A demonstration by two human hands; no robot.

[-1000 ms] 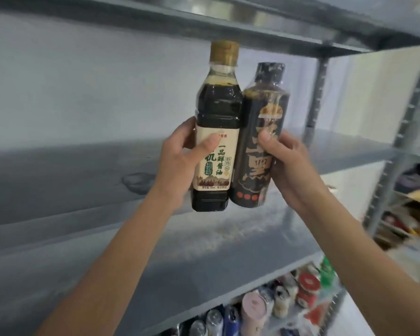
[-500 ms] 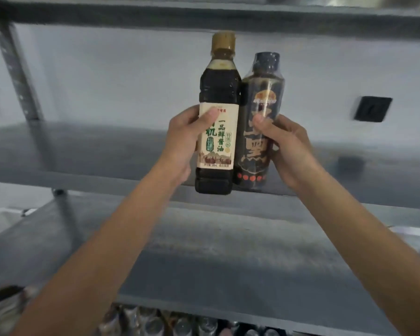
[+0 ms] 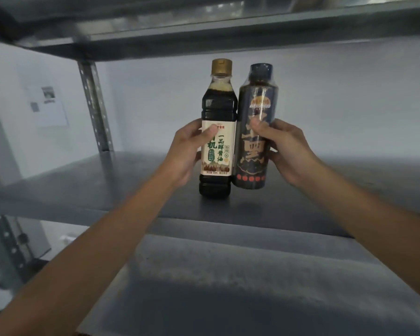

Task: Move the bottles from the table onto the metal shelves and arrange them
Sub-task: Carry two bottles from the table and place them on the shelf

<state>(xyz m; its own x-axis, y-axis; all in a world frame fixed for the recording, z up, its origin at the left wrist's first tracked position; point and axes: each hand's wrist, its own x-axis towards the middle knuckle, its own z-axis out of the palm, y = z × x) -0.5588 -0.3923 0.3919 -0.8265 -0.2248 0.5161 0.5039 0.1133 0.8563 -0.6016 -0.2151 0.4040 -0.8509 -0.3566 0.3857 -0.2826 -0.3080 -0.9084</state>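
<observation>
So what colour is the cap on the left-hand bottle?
Gold-tan cap on the soy sauce bottle in the left hand; head view.

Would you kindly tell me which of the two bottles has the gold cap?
The cream-labelled bottle in the left hand; the other bottle, in the right hand, has a dark cap and wrap.

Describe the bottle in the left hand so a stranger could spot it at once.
At the grey metal shelf mid-view, two hands hold two dark bottles side by side. The soy sauce bottle is in the left hand. Unlike the dark-wrapped bottle in the right hand, it has a gold cap and cream label.
</observation>
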